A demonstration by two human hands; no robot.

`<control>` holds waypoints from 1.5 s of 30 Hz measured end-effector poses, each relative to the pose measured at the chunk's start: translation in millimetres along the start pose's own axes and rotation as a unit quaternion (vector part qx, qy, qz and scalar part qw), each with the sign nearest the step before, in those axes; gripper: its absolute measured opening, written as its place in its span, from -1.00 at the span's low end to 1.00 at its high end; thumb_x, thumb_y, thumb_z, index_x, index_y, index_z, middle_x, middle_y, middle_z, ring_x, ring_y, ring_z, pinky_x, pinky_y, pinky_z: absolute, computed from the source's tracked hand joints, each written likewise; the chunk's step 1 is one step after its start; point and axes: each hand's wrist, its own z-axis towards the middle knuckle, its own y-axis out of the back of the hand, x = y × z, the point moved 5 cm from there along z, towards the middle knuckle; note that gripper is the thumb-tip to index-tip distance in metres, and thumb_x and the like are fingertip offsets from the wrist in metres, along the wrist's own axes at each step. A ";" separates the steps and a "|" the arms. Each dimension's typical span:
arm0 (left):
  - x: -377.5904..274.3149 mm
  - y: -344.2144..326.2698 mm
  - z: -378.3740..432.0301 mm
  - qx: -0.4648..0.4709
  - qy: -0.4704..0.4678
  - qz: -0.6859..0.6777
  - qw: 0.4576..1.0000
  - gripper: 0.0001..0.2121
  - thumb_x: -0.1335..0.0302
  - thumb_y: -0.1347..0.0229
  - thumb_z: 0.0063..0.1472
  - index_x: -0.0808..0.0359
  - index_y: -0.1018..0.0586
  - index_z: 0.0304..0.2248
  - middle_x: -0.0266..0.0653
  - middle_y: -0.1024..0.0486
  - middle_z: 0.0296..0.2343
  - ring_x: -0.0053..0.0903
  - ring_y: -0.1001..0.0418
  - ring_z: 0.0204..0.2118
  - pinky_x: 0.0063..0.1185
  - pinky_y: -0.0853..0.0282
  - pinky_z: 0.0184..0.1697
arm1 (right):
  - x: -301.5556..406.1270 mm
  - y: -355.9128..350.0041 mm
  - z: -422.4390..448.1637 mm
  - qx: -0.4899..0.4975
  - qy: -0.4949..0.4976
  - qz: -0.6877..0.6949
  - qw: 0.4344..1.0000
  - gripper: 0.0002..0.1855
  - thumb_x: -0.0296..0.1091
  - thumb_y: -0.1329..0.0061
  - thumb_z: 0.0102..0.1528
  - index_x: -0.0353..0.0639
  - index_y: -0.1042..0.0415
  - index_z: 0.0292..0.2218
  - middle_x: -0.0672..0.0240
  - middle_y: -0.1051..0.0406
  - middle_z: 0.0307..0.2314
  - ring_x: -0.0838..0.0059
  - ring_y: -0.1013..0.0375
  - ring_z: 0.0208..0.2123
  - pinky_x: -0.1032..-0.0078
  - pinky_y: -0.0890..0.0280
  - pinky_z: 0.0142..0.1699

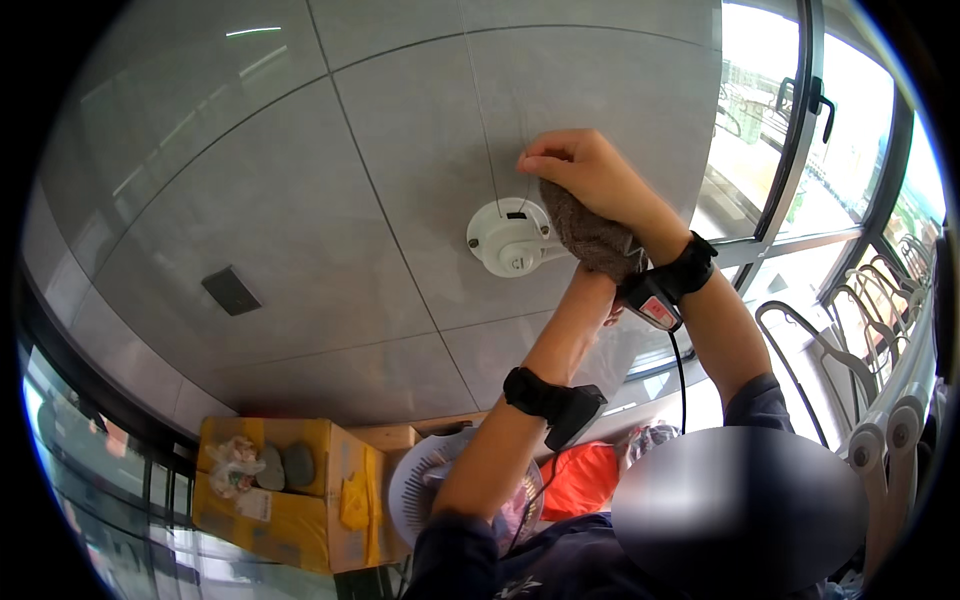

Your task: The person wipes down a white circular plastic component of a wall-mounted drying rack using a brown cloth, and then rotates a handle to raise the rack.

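A white hand-crank winder (504, 244) is fixed to the grey tiled wall, with two thin cables (480, 112) running up from its slot. My right hand (581, 161) is above and right of it, thumb and fingertips pinched together at one cable. A brown knit cloth (589, 229) hangs beneath my right palm, just right of the winder, and partly covers its crank arm. My left hand (613, 312) is mostly hidden behind the cloth and right wrist; only a few fingertips show, so its grip cannot be made out. Both wrists carry black strapped devices.
Taped cardboard boxes (352, 480) stand low on the left, beside a grey plastic basket (412, 487). A red bag (581, 480) lies near my left forearm. At right are clothes hangers (817, 349), white poles (911, 367) and a window frame (787, 172). A dark wall plate (231, 291) is at left.
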 end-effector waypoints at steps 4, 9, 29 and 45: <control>-13.1 -1.6 3.4 0.009 -0.009 -0.005 1.000 -0.61 0.12 0.14 0.17 0.31 -0.36 -0.58 -0.38 -0.21 -0.84 -0.69 -0.08 -0.87 -0.66 0.10 -0.82 | 14.3 -17.2 5.8 0.017 -0.005 -0.031 0.999 -0.81 -0.41 0.09 0.06 -0.38 -0.44 -0.39 0.35 -0.44 -0.53 0.66 -0.36 -0.44 0.70 -0.25 -0.27; -1.1 9.0 7.7 0.006 0.006 0.021 1.000 -0.61 0.12 0.14 0.17 0.31 -0.36 -0.59 -0.38 -0.21 -0.84 -0.68 -0.08 -0.87 -0.65 0.10 -0.82 | 9.6 -14.0 9.9 0.035 0.000 0.007 0.999 -0.82 -0.42 0.10 0.06 -0.38 -0.44 -0.39 0.36 -0.43 -0.56 0.66 -0.37 -0.46 0.70 -0.25 -0.29; 66.9 71.7 -31.4 -0.092 0.005 0.229 0.969 -0.63 0.19 0.18 0.16 0.25 -0.31 -0.68 -0.37 -0.18 -0.87 -0.66 -0.07 -0.89 -0.64 0.07 -0.83 | -10.7 -16.8 15.6 0.009 -0.063 0.181 0.981 -0.73 -0.31 0.34 0.09 -0.15 -0.10 -0.63 0.44 -0.16 -0.68 0.65 -0.10 -0.58 0.66 -0.05 -0.43; -95.0 83.5 -105.6 -0.041 -0.180 -0.154 0.971 -0.67 0.16 0.25 0.23 0.22 -0.32 -0.53 -0.53 -0.01 -0.86 -0.74 0.11 -0.82 -0.71 0.15 -0.73 | -25.4 -21.7 9.5 0.046 -0.018 0.116 0.992 -0.68 -0.31 0.32 0.19 -0.27 -0.33 -0.52 0.37 -0.37 -0.61 0.62 -0.29 -0.50 0.64 -0.20 -0.29</control>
